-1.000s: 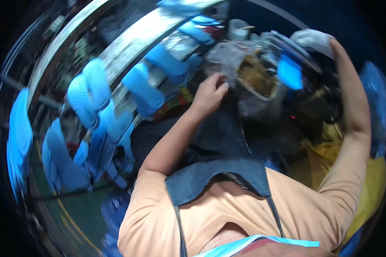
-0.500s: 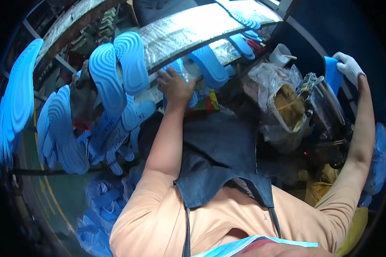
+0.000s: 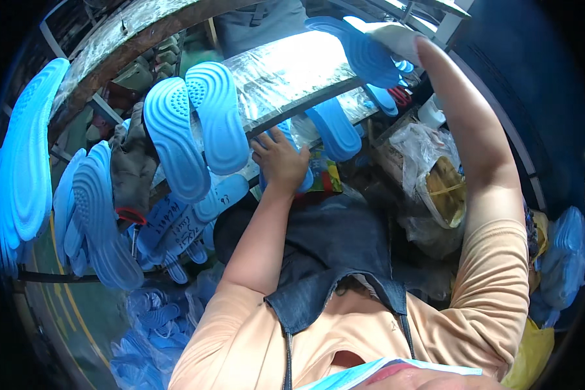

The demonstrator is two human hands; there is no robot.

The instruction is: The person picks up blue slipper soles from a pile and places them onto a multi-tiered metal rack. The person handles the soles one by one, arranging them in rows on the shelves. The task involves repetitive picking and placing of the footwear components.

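Head view: gripping a blue contoured insole (image 3: 354,53) in the white-gloved right hand (image 3: 389,38), pinching near its right end, over the far end of the film-covered bench (image 3: 286,65). Not making out exact finger placement under the glove. Spreading the bare left hand's (image 3: 281,161) fingers loosely, thumb out, just below the bench's front edge, overlapping a second insole (image 3: 305,182). Cannot tell whether gripping or only touching that one.

Seeing paired insoles (image 3: 175,143) side by side to the left, overhanging the same edge; also a single insole (image 3: 337,133) projecting below the bench, just right of the left hand. Finding a tall insole stack (image 3: 29,156) at far left, with a dark grey cloth item (image 3: 133,166) hanging between stack and pair. Noting a clear plastic bag (image 3: 413,146) beside the right forearm, a white cup (image 3: 430,112) just above it, and blue plastic bags (image 3: 153,325) low on the left.
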